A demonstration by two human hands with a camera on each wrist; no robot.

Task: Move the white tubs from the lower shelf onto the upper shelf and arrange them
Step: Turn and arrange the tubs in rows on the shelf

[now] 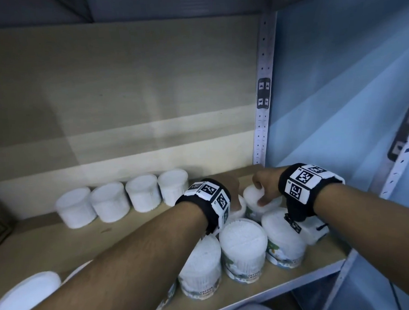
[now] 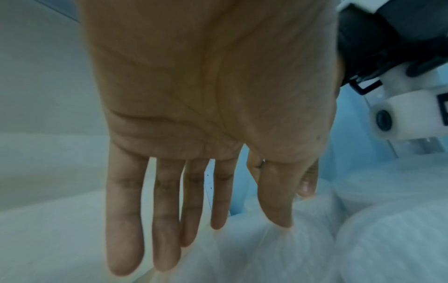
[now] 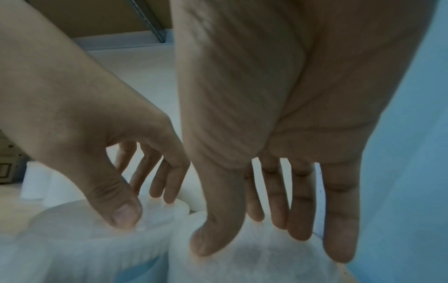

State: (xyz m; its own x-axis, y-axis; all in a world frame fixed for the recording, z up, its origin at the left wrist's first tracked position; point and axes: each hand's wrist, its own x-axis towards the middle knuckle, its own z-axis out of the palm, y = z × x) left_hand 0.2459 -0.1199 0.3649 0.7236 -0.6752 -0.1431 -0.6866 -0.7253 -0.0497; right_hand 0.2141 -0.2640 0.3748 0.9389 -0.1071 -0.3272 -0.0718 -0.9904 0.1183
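Note:
Several white tubs of cotton buds stand on a wooden shelf. A straight row of them lines the back wall. A tight cluster fills the right front. My left hand reaches over the cluster onto one tub. Its thumb and fingertips sit on that tub's lid. My right hand curls over the tub beside it, thumb in front and fingers behind. The left wrist view shows the left hand with long fingers over a tub.
A perforated metal upright stands at the shelf's back right corner, with a blue wall just beyond it. One more tub is at the lower left under my forearm. Bare board lies between the back row and the cluster.

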